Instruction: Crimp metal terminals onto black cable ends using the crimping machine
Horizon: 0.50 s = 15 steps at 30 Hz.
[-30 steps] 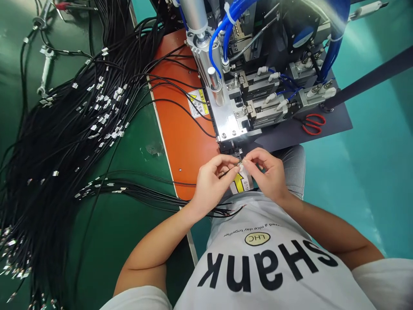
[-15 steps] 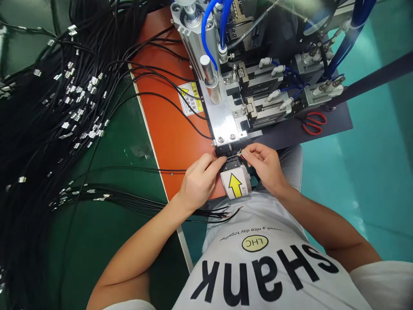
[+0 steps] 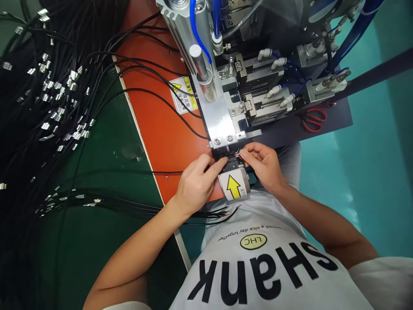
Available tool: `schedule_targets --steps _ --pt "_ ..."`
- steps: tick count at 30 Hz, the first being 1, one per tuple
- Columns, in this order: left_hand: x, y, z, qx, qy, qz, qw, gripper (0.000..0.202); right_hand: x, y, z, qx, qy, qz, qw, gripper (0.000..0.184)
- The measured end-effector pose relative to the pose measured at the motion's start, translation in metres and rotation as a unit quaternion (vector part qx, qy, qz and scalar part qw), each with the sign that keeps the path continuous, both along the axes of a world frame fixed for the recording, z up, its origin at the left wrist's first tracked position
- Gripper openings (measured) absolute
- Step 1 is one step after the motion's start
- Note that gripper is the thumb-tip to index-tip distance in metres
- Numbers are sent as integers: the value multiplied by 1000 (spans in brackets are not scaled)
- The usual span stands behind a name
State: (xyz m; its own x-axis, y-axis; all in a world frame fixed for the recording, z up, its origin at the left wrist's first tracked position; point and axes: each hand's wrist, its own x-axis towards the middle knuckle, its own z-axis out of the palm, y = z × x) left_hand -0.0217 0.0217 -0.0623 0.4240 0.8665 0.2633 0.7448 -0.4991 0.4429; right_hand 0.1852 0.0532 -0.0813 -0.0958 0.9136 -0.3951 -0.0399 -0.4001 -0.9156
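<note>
Left hand: fingers pinched on a black cable, pressing its end at the machine's black fixture.
Right hand: fingertips closed on the cable's coloured wire ends (tiny, blurred).
Beyond: arrow label, orange plate, cable pile on the green tabletop, red scissors.

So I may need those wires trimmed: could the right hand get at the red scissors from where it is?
Probably yes. The red scissors lie in the open on the dark plate, beyond the right hand, with nothing between them. But that hand is pinching wire ends at the machine, so it would have to let go first.
</note>
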Motion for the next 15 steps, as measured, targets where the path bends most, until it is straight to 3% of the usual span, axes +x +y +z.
schedule_targets --steps 15 --pt "1 3 2 -6 23 -3 1000 35 0 -1 -1 8 -4 3 1000 16"
